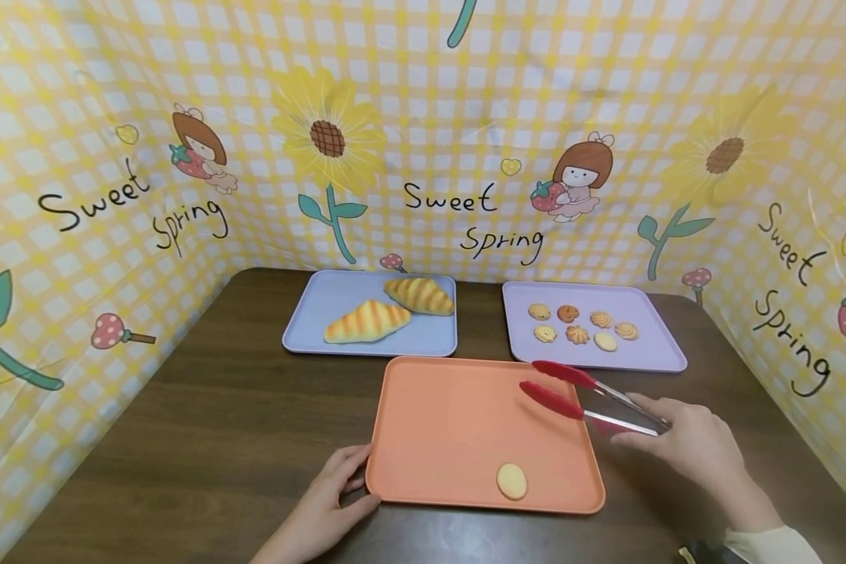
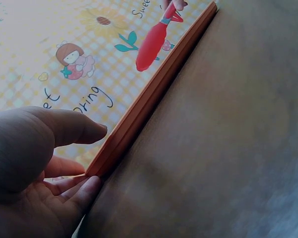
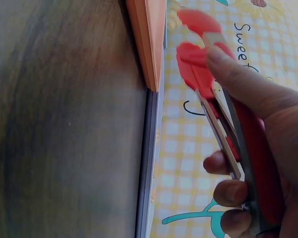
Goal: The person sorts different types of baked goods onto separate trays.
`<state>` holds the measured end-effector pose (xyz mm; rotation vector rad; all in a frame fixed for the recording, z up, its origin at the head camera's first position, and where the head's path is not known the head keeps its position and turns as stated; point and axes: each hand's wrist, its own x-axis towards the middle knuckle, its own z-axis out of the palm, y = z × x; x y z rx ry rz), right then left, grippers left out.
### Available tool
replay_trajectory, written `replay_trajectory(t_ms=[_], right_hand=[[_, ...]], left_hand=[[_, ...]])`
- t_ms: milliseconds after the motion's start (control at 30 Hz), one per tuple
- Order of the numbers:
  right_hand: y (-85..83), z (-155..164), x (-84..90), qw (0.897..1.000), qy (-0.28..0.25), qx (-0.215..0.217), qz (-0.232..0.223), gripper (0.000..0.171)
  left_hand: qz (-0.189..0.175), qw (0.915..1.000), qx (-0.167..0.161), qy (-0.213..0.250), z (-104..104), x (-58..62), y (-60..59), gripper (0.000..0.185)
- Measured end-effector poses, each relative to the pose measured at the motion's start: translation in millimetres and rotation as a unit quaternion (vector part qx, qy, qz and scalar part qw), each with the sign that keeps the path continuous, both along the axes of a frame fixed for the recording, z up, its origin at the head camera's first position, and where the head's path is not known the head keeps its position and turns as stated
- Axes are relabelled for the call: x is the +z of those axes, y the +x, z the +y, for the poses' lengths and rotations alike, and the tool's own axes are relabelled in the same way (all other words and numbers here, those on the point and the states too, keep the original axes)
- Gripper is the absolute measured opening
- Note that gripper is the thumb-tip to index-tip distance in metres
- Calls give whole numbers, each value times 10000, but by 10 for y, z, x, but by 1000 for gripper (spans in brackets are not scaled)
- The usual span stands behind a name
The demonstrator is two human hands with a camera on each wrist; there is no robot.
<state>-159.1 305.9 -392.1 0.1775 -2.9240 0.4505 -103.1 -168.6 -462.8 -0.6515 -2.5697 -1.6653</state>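
Red-tipped metal tongs (image 1: 616, 421) are gripped in my right hand (image 1: 701, 446), their two tips spread apart above the right side of the orange tray (image 1: 451, 431). Nothing sits between the tips. In the right wrist view, fingers and thumb wrap the handles of the tongs (image 3: 253, 148). A pale oval cookie (image 1: 511, 482) lies on the orange tray near its front edge. My left hand (image 1: 324, 501) holds that tray's front left corner; the left wrist view shows thumb and fingers around the rim (image 2: 134, 119).
Behind on the left, a blue tray (image 1: 310, 313) holds two croissant-like breads (image 1: 369, 321). A lilac tray (image 1: 648, 337) at the back right bears several small cookies (image 1: 576, 334). Yellow checked cloth (image 1: 423, 125) walls the dark wooden table (image 1: 218, 407) at back and sides.
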Motion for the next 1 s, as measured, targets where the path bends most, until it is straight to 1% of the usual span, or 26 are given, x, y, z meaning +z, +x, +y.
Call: replay_trajectory(t_ms=[67, 167, 333, 500, 567, 700, 833, 900, 1000], right_hand=[[10, -1, -13, 9999, 4, 134, -32, 84], [26, 3, -31, 9995, 17, 313, -38, 83], [55, 11, -53, 9978, -80, 654, 120, 76], [81, 5, -62, 9949, -175, 966, 232, 74], [89, 6, -73, 9930, -171, 1120, 321, 73], [111, 12, -109, 9853, -218, 1573, 629, 70], [135, 12, -150, 9745, -207, 2026, 941, 65], [141, 8, -169, 9700, -190, 2193, 1029, 64], [147, 10, -188, 9669, -161, 2324, 1044, 64]], left_hand=[[65, 10000, 5, -13, -2, -3, 1, 59], [-2, 10000, -7, -21, -6, -1, 2, 60], [-101, 9999, 7, 4, -3, 10, 6, 61], [1, 10000, 27, -25, -1, 9, 5, 60], [-24, 10000, 3, -22, -5, 10, 3, 60], [-199, 9998, -47, 32, -13, 16, 0, 62], [-341, 9994, -63, 58, -16, 24, -1, 64], [-361, 9993, -51, 40, -15, 30, -1, 64], [-343, 9994, -29, 9, -14, 37, -5, 63]])
